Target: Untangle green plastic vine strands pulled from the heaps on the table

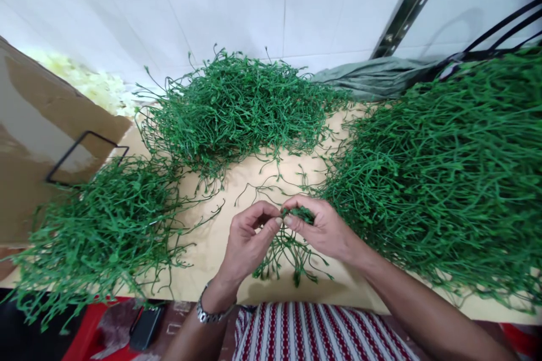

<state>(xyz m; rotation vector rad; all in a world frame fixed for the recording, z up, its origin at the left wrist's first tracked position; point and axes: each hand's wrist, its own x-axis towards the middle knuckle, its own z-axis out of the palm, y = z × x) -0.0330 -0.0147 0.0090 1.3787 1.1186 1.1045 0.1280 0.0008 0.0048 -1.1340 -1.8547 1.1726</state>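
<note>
Over the near middle of the table, my right hand point(326, 231) is closed around a small bunch of green plastic-looking stems point(294, 251). Their thin ends, tipped with little buds, hang below the fingers. My left hand point(249, 242) meets it at the fingertips, thumb and forefinger pinched together at the edge of the bunch. What exactly lies between those left fingertips is too small to make out. A few loose stems point(266, 187) lie on the tabletop just beyond both hands.
Green stems lie heaped at the back point(241, 107), in a pile on the left point(114, 225) and in a large pile on the right point(449, 180). A cardboard box point(38, 141) stands left on the pale table point(207, 242). Grey-green cloth point(372, 76) lies by the tiled wall.
</note>
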